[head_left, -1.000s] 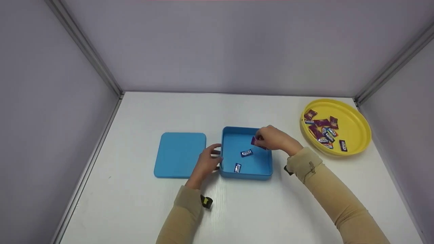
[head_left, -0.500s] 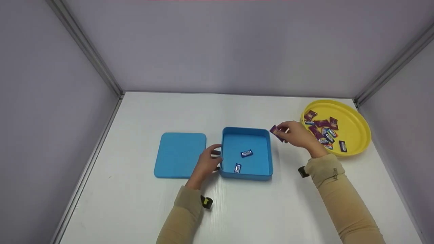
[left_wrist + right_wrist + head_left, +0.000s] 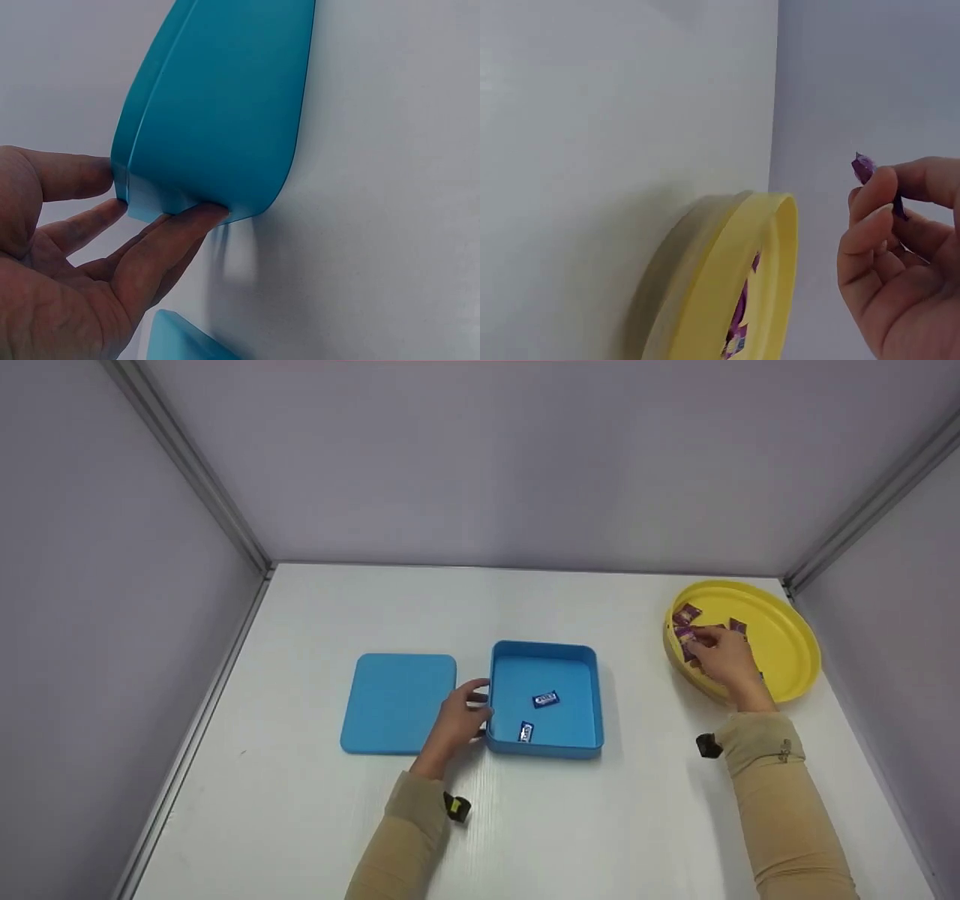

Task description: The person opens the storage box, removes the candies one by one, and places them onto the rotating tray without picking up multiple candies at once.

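The right hand is over the yellow plate at the right side of the white surface. Its fingers pinch a small purple candy between thumb and forefinger. The candy is a little wrapped piece, dark purple with a crumpled end. In the right wrist view only this end shows above the fingertips, and the long axis of the candy goes along the fingers; the rest is hidden, so its full direction cannot be told. In the head view the candy is only a purple spot at the fingertips, over the left part of the plate among the other wrapped candies, purple and blue, that lie there.

The left hand rests on the left wall of the open blue box, which stands in the middle of the surface. Its fingers are straight and a little spread, and the tips touch the wall near a corner; this contact is clear only in the left wrist view. The head view shows what the wrist views do not: two blue candies lie inside the box, and the flat blue lid lies just beside the box on its left.
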